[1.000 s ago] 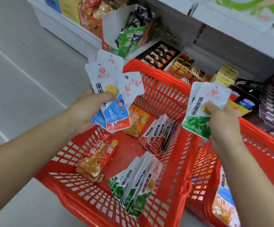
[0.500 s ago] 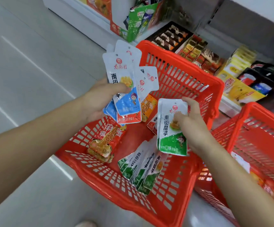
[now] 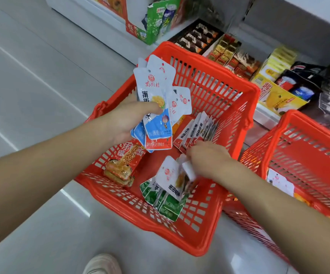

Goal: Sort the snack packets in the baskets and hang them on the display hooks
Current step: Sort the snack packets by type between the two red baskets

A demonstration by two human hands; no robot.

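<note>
My left hand (image 3: 124, 119) grips a fan of several blue-and-white snack packets (image 3: 156, 107) above the left red basket (image 3: 237, 89). My right hand (image 3: 205, 161) is down inside that basket, its fingers on the white tops of the green-and-white packets (image 3: 166, 192) stacked near the front; the motion blur hides the exact grip. A row of red-and-white packets (image 3: 193, 131) leans against the basket's right wall. Red-and-gold packets (image 3: 124, 163) lie at its left. A second red basket (image 3: 306, 139) at the right holds a few packets (image 3: 280, 182).
Both baskets stand on a pale grey floor (image 3: 31, 80). Behind them low white shelves hold boxed sweets (image 3: 197, 38), yellow cartons (image 3: 278, 95) and a green display box (image 3: 156, 18). A shoe tip (image 3: 103, 264) shows at the bottom edge.
My right hand has carried the green-and-white packets from over the right basket down into the left basket, onto the green stack. My left hand still holds the blue packets.
</note>
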